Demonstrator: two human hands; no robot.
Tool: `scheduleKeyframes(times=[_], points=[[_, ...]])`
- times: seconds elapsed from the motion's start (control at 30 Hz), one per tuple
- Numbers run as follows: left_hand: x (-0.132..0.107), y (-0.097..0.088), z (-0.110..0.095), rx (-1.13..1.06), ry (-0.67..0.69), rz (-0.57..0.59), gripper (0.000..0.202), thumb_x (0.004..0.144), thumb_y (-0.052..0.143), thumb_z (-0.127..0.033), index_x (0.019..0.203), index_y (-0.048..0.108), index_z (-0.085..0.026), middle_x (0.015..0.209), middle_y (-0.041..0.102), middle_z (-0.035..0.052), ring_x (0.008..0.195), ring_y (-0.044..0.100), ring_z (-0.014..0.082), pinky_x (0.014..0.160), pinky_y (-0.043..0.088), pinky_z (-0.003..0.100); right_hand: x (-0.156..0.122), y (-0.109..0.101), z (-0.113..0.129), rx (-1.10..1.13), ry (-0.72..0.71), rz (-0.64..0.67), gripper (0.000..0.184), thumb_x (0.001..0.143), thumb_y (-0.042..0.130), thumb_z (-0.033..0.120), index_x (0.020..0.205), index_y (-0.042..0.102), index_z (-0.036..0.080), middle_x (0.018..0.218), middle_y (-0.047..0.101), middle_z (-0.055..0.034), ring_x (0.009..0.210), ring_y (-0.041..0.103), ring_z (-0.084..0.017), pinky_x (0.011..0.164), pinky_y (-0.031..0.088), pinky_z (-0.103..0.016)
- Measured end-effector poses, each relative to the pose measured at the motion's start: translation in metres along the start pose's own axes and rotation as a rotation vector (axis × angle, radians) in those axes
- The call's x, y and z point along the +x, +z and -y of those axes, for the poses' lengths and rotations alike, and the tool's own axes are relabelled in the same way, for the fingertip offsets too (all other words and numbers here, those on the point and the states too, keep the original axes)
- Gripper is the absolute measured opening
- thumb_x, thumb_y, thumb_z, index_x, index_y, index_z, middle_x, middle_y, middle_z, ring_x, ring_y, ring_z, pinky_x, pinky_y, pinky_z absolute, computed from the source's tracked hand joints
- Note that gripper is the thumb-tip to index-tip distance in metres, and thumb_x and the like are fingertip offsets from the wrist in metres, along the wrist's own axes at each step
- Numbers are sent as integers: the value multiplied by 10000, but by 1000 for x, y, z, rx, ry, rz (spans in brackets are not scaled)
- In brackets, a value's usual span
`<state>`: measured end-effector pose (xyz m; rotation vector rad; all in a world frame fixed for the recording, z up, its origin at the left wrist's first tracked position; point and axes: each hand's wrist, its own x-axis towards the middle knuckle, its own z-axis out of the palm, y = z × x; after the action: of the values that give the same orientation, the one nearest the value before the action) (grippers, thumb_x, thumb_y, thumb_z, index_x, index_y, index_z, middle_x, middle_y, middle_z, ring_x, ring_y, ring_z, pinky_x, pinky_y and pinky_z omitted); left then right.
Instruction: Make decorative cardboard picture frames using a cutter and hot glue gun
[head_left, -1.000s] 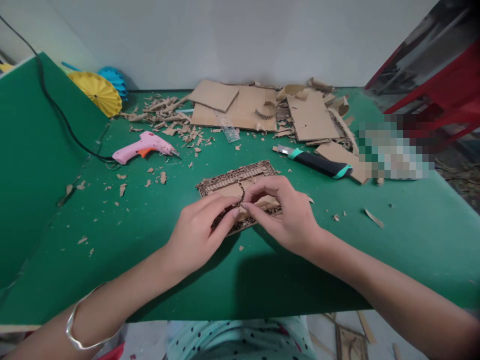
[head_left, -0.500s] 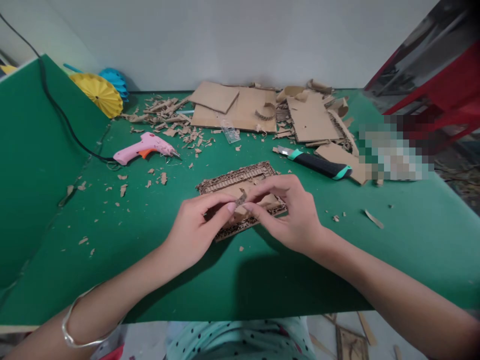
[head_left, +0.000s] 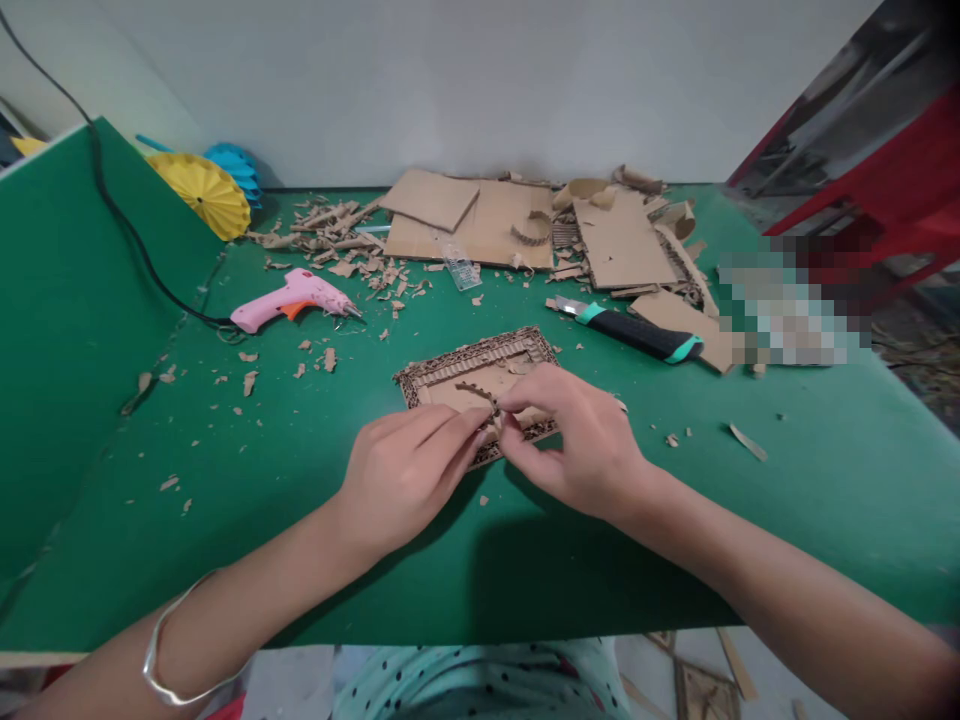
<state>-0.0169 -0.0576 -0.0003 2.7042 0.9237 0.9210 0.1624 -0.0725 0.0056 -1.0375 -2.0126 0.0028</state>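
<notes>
Both hands meet over the cardboard frame (head_left: 480,385) in the head view. The left hand (head_left: 405,470) and the right hand (head_left: 577,440) pinch a small corrugated strip (head_left: 480,392) between their fingertips. Half a second ago this strip was lifted a little; now it lies lower, on the frame's panel. The utility knife (head_left: 637,330) lies far right, the glue gun (head_left: 289,300) far left. Bare green table (head_left: 825,470) at the near right gives free room.
</notes>
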Motion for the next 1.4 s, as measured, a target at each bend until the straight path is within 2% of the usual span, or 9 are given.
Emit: scheduleKeyframes(times=[0.2,0.37,0.5,0.57,0.83,1.0,1.1,1.27,1.4], points=[[7,-9,-1,-217,-240,25,202,867,478,-223,965,648,-177,805,682,31,715,621,123,669,471,215,3,-6,-9,228,278,-60,342,713,535,56,973,417,243,727,560,33,648,588,-117,608,496,-254],[14,-14,1,-449,-469,66,188,843,512,-259,898,673,-179,695,668,3,612,583,113,602,457,211,8,-11,-22,364,342,-24,288,760,529,92,982,419,239,756,580,25,709,602,-132,635,504,-274],[17,-14,5,-711,-551,148,199,828,529,-283,907,674,-171,603,628,-19,528,525,86,512,411,181,15,-22,-31,400,280,143,292,830,521,210,1115,459,229,1150,580,-66,1101,522,-203,901,441,-390],[18,-14,7,-773,-578,158,213,821,539,-301,917,673,-165,585,611,-20,508,497,79,490,390,178,18,-26,-35,404,276,270,250,855,503,263,1100,526,218,1199,565,-69,1172,465,-216,973,376,-418],[19,-14,9,-716,-580,168,245,848,501,-296,988,655,-167,584,577,-25,514,466,74,494,365,179,18,-26,-51,683,548,440,176,785,611,318,885,639,175,766,640,-18,687,599,-129,589,493,-245],[17,-13,7,-596,-542,160,240,859,488,-291,1005,639,-175,595,581,-32,528,491,78,517,375,181,18,-30,-54,853,598,535,201,773,627,290,922,613,156,720,611,-6,593,571,-101,542,498,-238],[16,-11,8,-505,-512,162,229,866,474,-295,995,631,-190,605,583,-37,557,518,87,546,385,187,18,-30,-54,659,532,539,283,769,622,344,987,584,166,830,628,-40,688,594,-140,604,507,-281],[14,-10,13,-303,-587,-51,190,891,424,-310,930,577,-204,694,581,-33,614,515,92,560,375,193,15,-25,-52,-167,397,462,374,807,548,389,1115,505,181,1047,579,-104,971,542,-256,799,445,-395],[16,-13,21,-120,-635,-89,272,917,312,-346,714,422,-203,549,427,-41,500,429,108,486,313,228,12,-25,-55,-331,503,582,465,818,457,521,1139,469,185,1119,556,-118,1002,541,-281,722,460,-363]])
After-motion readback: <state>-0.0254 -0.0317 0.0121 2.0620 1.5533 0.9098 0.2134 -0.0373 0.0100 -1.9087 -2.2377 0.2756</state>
